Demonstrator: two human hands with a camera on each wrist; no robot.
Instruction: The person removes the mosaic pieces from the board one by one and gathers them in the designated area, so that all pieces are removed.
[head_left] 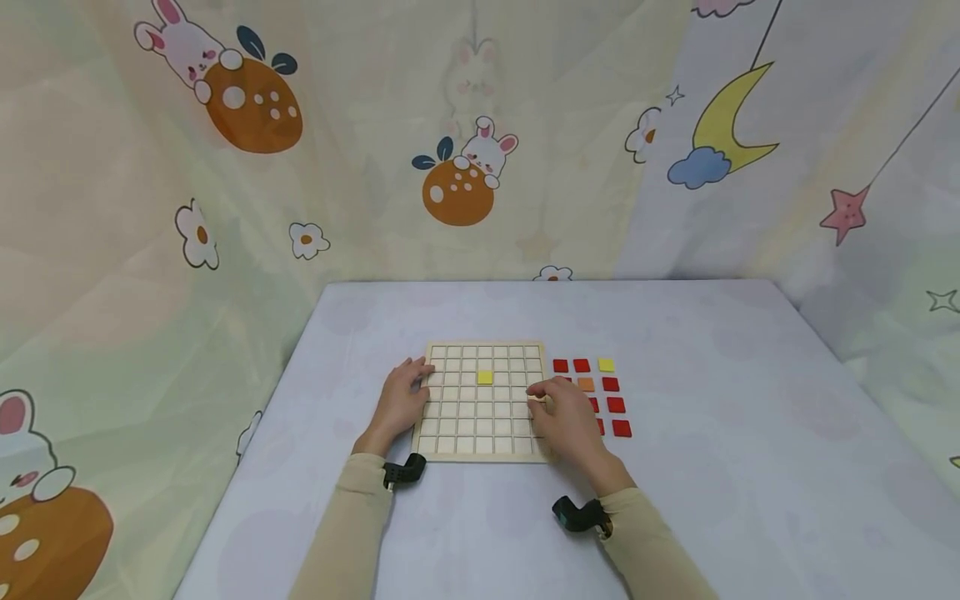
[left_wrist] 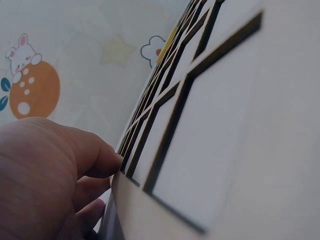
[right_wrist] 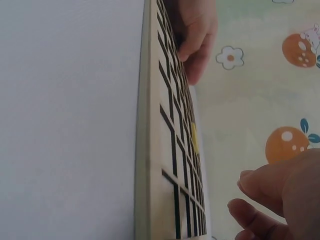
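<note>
A square wooden grid board (head_left: 465, 457) lies on the table, with one yellow square tile (head_left: 485, 377) in an upper middle cell. My left hand (head_left: 401, 400) rests at the board's left edge, fingertips touching the frame with relaxed fingers. Over the right edge hovers my right hand (head_left: 567, 419); in the right wrist view its thumb and finger stand apart, and no tile shows between them. Just right of the board, rows of red tiles (head_left: 616, 405) lie with an orange tile (head_left: 586, 384) and another yellow tile (head_left: 606, 365). The right hand hides some of these tiles.
The board and tiles lie on a pale table (head_left: 712, 417). A printed cloth (head_left: 562, 192) with rabbits, flowers and a moon hangs behind and at the sides. Each wrist wears a black camera, one on the left (head_left: 405, 470) and one on the right (head_left: 579, 515).
</note>
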